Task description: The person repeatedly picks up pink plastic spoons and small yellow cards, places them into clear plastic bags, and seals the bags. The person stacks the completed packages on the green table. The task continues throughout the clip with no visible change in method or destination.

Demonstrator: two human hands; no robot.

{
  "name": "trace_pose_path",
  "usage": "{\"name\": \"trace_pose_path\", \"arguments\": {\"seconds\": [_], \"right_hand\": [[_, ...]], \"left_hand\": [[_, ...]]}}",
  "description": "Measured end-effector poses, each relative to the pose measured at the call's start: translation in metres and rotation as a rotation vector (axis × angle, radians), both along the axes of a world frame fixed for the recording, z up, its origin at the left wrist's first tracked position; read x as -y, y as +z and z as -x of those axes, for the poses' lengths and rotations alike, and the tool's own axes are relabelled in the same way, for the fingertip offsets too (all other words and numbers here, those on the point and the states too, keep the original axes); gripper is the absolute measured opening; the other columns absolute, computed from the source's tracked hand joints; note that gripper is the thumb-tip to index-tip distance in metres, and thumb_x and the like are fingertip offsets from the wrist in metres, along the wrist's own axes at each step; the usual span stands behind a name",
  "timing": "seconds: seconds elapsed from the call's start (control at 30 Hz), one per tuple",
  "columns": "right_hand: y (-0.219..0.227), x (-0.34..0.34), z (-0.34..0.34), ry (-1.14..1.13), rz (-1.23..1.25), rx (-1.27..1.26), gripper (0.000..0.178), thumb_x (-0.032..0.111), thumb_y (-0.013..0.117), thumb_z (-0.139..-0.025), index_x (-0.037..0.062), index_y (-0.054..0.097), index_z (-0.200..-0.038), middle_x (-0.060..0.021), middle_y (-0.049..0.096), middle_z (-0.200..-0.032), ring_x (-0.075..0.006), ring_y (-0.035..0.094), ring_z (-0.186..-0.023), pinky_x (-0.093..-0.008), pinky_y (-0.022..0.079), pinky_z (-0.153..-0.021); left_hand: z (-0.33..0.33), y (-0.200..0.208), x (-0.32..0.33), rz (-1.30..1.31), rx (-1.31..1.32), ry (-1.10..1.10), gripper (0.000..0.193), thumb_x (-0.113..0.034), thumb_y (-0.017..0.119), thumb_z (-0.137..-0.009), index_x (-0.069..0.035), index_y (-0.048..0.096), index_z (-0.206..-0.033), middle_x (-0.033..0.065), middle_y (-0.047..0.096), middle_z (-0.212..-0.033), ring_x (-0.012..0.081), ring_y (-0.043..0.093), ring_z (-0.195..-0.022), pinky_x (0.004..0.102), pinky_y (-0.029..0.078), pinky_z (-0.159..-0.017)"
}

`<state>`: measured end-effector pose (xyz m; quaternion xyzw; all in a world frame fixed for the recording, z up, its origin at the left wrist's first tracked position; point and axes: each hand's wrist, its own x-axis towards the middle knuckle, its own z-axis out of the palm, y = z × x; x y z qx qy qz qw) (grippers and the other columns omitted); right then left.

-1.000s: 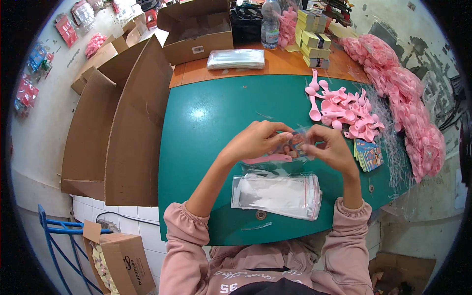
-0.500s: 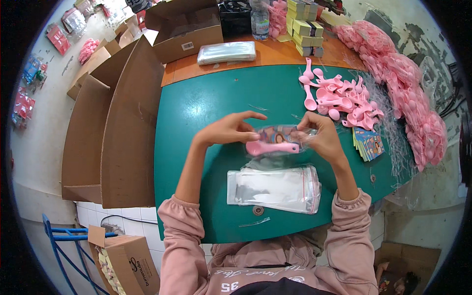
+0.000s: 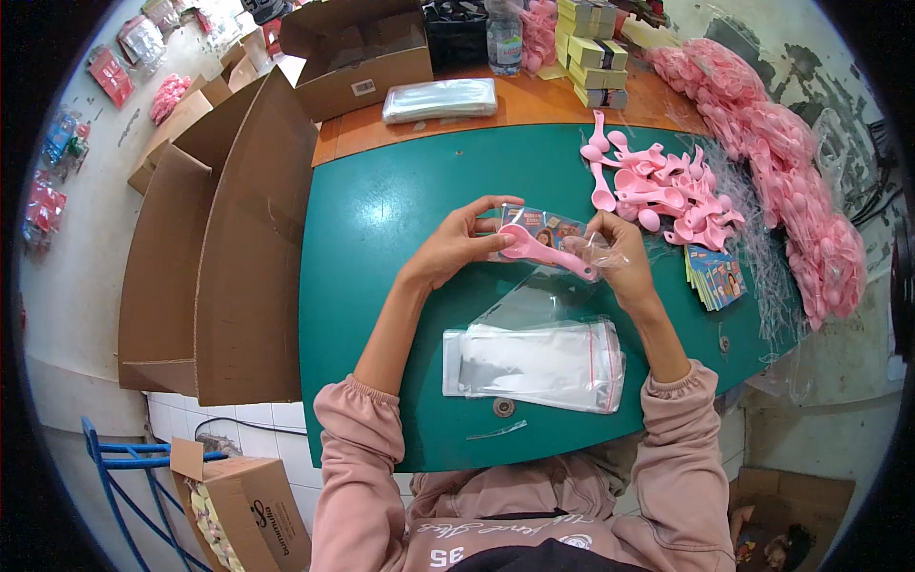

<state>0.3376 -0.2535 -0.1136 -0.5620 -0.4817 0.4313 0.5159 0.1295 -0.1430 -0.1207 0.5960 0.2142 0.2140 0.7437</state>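
Note:
A pink measuring spoon (image 3: 543, 252) and a printed card (image 3: 551, 227) lie together in a clear plastic bag (image 3: 534, 297) held above the table. At the bag's left end, my left hand (image 3: 456, 246) is closed, its thumb over the spoon's bowl and its fingers behind the card. My right hand (image 3: 621, 257) pinches crumpled plastic at the other end, near the spoon's handle tip. The spoon slants down to the right. A loose sheet of the clear plastic hangs below it, over a stack of clear bags (image 3: 534, 367) on the green table (image 3: 381, 210).
Loose pink spoons (image 3: 667, 191) lie at the right, beside a fan of cards (image 3: 715, 278). Beyond them is a long heap of bagged pink pieces (image 3: 762, 143). Tall cardboard boxes (image 3: 253, 238) line the left edge. Card stacks (image 3: 599, 67) and a bottle (image 3: 504, 43) stand at the back.
My left hand has moved right and closed on the bag's left end. The spoon has risen and tilted, and the plastic now spreads out below it.

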Motion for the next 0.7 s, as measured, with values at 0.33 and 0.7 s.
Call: {"name": "trace_pose_path", "arguments": {"seconds": [0.33, 0.7], "right_hand": [[0.021, 0.003, 0.004, 0.298, 0.139, -0.174, 0.031, 0.016, 0.065, -0.078, -0.0057, 0.056, -0.099, -0.0072, 0.058, -0.084, -0.0124, 0.058, -0.074, -0.0271, 0.054, -0.061], [0.002, -0.002, 0.018, -0.154, -0.418, 0.668, 0.032, 0.012, 0.064, -0.077, 0.0023, 0.058, -0.107, -0.0131, 0.062, -0.086, -0.0212, 0.062, -0.069, -0.0260, 0.051, -0.056]], "left_hand": [[0.004, -0.007, -0.007, 0.081, 0.063, 0.121, 0.049, -0.015, 0.061, -0.081, -0.007, 0.041, -0.125, 0.0079, 0.060, -0.101, 0.0112, 0.058, -0.088, 0.0217, 0.049, -0.072], [0.002, -0.005, 0.032, 0.300, 0.103, 0.323, 0.047, -0.025, 0.044, -0.092, -0.005, 0.025, -0.130, 0.0169, 0.053, -0.110, 0.0238, 0.057, -0.097, 0.0348, 0.049, -0.083]]}}
